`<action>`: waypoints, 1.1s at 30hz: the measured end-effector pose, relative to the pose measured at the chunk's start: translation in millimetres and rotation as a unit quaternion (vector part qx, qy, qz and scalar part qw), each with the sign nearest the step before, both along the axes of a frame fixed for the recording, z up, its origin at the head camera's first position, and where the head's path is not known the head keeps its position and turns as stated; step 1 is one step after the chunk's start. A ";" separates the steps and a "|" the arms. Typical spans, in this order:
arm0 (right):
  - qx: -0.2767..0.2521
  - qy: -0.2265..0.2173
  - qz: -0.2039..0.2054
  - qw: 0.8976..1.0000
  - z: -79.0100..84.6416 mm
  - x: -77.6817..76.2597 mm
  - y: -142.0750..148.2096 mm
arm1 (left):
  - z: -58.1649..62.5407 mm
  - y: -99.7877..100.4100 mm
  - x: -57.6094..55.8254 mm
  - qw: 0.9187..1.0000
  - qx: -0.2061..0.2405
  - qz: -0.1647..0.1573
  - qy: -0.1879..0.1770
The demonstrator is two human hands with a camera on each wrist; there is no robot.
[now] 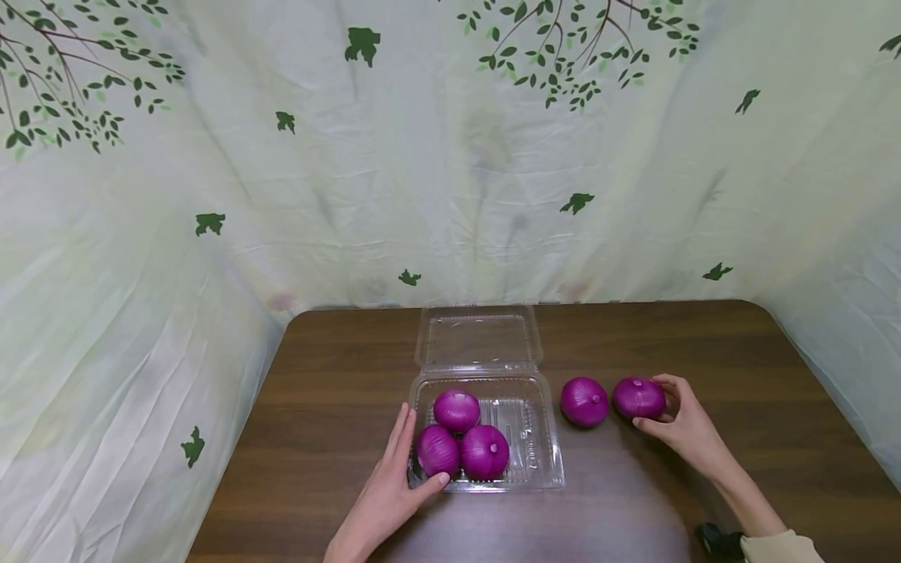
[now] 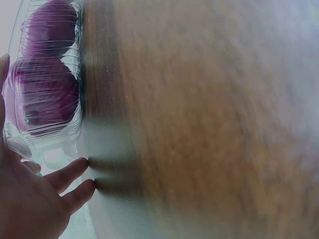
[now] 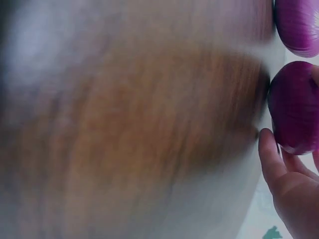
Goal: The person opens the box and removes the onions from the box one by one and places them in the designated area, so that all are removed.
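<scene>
A clear plastic clamshell container (image 1: pixel 535 438) lies on the table with its lid (image 1: pixel 482 340) folded back. Inside sit three red onions (image 1: pixel 484 452), grouped toward its left side. My left hand (image 1: pixel 383 493) rests against the container's left wall, fingers straight, thumb at the front corner. In the left wrist view two fingertips reach the tabletop beside the container (image 2: pixel 50 134). To the right of the container stands another red onion (image 1: pixel 584 402). Beside it, my right hand (image 1: pixel 683 426) grips a red onion (image 1: pixel 638 397) between thumb and fingers, low at the table.
The brown wooden table (image 1: pixel 338 375) has rounded back corners. Behind it and at both sides hangs a pale cloth (image 1: pixel 450 172) printed with leaves and branches. A black band (image 1: pixel 719 541) is at the right wrist, next to a light sleeve (image 1: pixel 777 547).
</scene>
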State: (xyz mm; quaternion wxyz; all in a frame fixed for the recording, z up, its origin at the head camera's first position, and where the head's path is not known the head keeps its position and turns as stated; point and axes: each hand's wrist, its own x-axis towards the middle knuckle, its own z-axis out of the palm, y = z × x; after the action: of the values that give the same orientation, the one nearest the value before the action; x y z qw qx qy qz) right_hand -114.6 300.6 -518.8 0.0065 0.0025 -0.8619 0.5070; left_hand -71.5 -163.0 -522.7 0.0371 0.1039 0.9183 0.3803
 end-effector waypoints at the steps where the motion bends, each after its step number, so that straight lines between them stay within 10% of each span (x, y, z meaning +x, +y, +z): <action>1: 0.003 -0.001 0.001 1.000 -0.3 0.7 0.0 | -0.3 0.0 0.0 1.000 0.000 0.000 0.000; 33: 0.034 -0.019 0.022 0.999 1.0 6.9 -1.1 | -2.3 -0.4 0.3 1.000 0.005 0.000 0.013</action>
State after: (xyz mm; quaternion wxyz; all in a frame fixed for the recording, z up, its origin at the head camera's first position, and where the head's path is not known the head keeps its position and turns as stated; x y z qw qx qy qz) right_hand -107.8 299.5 -517.8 -0.0215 0.0119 -0.8783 0.4775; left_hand -71.3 -163.3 -525.0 0.0240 0.1087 0.9168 0.3835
